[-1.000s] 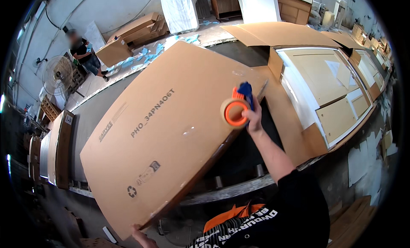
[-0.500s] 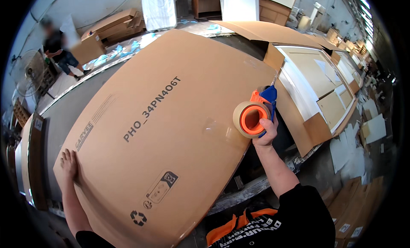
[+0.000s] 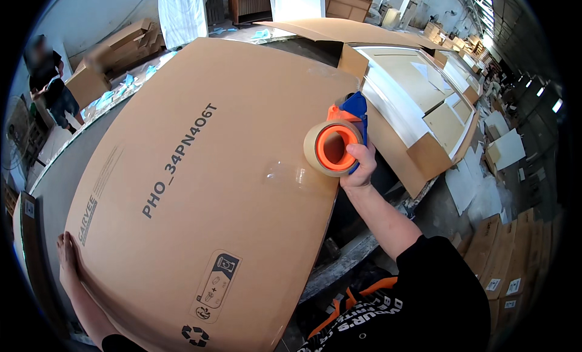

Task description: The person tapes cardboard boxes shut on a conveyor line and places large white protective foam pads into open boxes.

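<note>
A large flat brown cardboard box with printed lettering fills the middle of the view and lies tilted on a long workbench. My left hand presses flat against its near left edge. My right hand grips a blue and orange tape dispenser with a roll of clear tape, held at the box's right edge. A short strip of clear tape shines on the box face just left of the roll.
An open carton with white panels lies to the right on the bench. Another person stands far left by stacked boxes. Flat cartons and white sheets lie on the floor at right.
The big box has come down flatter and nearer to me. My left hand has slid along its left edge. My right hand stays with the tape dispenser at the right edge.
</note>
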Demonstrator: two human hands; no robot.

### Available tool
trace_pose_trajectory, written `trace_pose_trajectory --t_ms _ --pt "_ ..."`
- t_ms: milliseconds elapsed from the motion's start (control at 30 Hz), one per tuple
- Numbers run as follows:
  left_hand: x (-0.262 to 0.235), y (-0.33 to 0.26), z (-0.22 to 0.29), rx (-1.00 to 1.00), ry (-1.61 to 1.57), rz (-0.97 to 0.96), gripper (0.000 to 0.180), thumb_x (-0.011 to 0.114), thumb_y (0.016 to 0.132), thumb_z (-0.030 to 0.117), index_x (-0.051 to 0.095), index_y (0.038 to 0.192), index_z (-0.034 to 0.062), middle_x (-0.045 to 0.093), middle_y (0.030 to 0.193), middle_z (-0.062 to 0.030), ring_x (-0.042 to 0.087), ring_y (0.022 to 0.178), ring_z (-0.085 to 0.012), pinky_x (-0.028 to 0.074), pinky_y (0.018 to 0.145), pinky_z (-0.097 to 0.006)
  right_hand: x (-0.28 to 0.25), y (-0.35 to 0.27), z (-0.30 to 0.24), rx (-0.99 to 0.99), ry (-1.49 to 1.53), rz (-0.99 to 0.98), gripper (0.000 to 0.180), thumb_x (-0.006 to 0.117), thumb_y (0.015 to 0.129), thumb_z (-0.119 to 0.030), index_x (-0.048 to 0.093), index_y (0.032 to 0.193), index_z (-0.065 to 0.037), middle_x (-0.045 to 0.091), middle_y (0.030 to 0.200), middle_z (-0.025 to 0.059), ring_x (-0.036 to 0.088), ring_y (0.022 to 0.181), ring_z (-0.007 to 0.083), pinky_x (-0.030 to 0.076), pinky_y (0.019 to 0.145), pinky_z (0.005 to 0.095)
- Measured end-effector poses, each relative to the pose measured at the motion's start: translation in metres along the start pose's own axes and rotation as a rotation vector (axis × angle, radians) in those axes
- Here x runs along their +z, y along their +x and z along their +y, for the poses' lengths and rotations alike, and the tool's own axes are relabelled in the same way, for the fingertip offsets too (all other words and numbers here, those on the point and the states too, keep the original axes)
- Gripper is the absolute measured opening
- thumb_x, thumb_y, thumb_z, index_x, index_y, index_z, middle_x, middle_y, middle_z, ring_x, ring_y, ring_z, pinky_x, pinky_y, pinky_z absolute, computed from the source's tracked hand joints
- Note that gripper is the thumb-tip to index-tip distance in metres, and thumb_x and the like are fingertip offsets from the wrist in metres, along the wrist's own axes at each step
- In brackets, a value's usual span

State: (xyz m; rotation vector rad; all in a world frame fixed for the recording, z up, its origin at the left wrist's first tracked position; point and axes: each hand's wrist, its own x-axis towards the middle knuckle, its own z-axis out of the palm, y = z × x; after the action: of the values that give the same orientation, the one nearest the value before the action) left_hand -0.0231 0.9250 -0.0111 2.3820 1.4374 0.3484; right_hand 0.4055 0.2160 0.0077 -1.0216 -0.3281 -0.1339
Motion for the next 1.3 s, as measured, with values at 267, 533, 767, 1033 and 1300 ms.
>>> trace_pose_trajectory --t_ms 267,533,767,1033,1300 --pt "-0.023 -0.116 0.0 -0.071 0.245 0.0 0.055 0.033 0.105 0.047 0.052 0.127 0.0004 0.053 0.128 -0.0261 0.049 0.12 -0.0436 0.038 0.101 -0.049 -0.019 0.005 -0.019 0.163 -0.037 -0.044 0.076 0.057 0.066 -0.019 0.048 0.136 0.01 0.063 0.12 0.0126 0.062 0.108 0.0208 0.047 0.099 0.0323" --pt "-0.027 -0.2 -0.037 -0.357 0.288 0.093 0.062 0.034 0.101 0.058 0.055 0.13 0.0074 0.056 0.131 -0.0186 0.049 0.125 -0.0348 0.036 0.106 -0.044 -0.004 0.091 0.027 0.193 -0.021 -0.256 0.079 0.057 0.069 -0.02 0.046 0.141 0.011 0.062 0.122 0.0108 0.056 0.112 0.0167 0.042 0.101 0.0282" --pt "-0.011 -0.295 0.014 -0.62 0.212 0.055 0.07 0.034 0.094 0.07 0.054 0.135 0.0163 0.055 0.137 -0.0155 0.05 0.128 -0.0348 0.033 0.107 -0.051 0.025 0.198 0.09 0.253 0.085 -0.398 0.055 0.061 0.07 -0.02 0.066 0.118 0.006 0.067 0.1 0.0071 0.059 0.094 0.0151 0.046 0.088 0.0264" --pt "-0.007 -0.437 0.065 -0.71 0.265 0.129 0.085 0.043 0.089 0.074 0.059 0.125 -0.0012 0.059 0.127 -0.0292 0.056 0.12 -0.0437 0.043 0.101 -0.052 0.103 0.149 0.044 0.362 -0.138 -0.427 0.026 0.062 0.068 -0.024 0.068 0.079 -0.001 0.062 0.072 0.0086 0.057 0.075 0.017 0.044 0.071 0.0281" --pt "0.001 -0.429 0.153 -0.786 0.402 0.138 0.082 0.031 0.093 0.074 0.047 0.141 0.0086 0.049 0.141 -0.0277 0.049 0.132 -0.0417 0.038 0.11 -0.052 0.087 0.0 -0.017 0.36 -0.574 -0.835 0.061 0.063 0.079 -0.049 0.07 0.118 -0.004 0.065 0.126 0.0201 0.054 0.121 0.0352 0.038 0.106 0.0385"
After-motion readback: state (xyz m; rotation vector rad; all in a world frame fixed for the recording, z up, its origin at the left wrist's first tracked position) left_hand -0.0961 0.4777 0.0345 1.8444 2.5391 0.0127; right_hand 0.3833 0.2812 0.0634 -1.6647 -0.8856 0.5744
